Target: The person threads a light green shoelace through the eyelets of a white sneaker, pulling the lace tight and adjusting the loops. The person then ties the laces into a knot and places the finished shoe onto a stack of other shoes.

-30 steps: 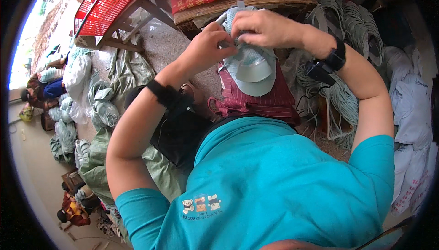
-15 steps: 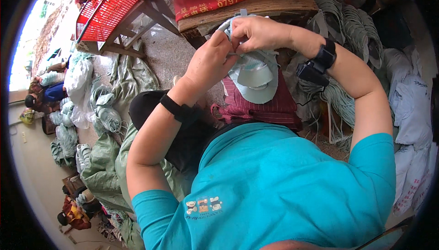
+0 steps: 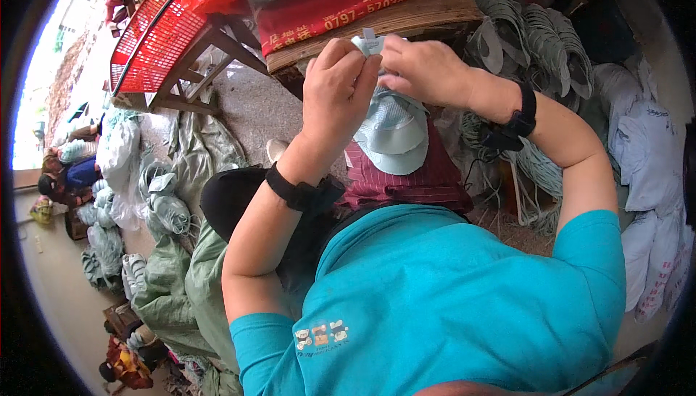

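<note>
A pale mint-green mesh shoe upper (image 3: 395, 142) hangs in front of me above my lap, its rounded toe end toward my body. My left hand (image 3: 335, 84) is closed, with thumb and forefinger pinching the upper near its far end. A small light grey tab (image 3: 369, 34) sticks up just beyond those fingers. My right hand (image 3: 429, 68) is beside it with fingers curled in close to the upper. What those right fingers hold is too small and blurred to make out. Under the upper lies dark red striped cloth (image 3: 406, 189) across my lap.
Ahead stands a wooden bench (image 3: 377, 23) with a red printed cloth. A red plastic basket (image 3: 156, 37) rests on a wooden stool at the left. Stacks of nested uppers (image 3: 562, 52) and white sacks (image 3: 641, 171) fill the right. Green sacks (image 3: 170, 273) lie left; other people sit beyond.
My right hand has drawn slightly away to the right from my left hand. The left hand is more upright, and the view has shifted a little.
</note>
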Tool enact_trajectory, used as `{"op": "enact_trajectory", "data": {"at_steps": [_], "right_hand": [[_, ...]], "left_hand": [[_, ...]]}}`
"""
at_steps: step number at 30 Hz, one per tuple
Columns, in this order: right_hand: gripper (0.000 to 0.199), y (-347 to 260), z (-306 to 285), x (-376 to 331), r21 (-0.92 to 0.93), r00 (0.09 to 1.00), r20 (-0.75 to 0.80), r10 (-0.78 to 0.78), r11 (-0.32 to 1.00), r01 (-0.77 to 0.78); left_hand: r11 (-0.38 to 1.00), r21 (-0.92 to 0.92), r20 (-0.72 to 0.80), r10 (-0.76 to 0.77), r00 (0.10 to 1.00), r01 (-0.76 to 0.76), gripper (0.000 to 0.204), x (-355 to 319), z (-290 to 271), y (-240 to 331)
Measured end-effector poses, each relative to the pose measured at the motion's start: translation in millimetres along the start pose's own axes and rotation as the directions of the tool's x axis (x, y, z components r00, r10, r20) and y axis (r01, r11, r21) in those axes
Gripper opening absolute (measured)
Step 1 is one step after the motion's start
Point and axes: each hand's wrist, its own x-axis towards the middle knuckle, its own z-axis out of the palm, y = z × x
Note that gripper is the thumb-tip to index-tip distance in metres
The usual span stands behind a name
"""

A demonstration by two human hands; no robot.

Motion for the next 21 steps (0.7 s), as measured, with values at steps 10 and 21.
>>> {"op": "enact_trajectory", "data": {"at_steps": [10,21], "right_hand": [[0.035,25,-5,-22,0.456,0.981,0.188,-0.047,0.889,-0.045],[0.038,25,15,-37,0.430,0.998,-0.034,-0.061,0.900,0.070]], "left_hand": [[0.983,-0.030,0.288,-0.162,0.944,0.178,0.036,-12,28,-15],[0.961,-0.114,0.292,-0.210,0.933,0.252,0.031,-16,36,-9]]}}
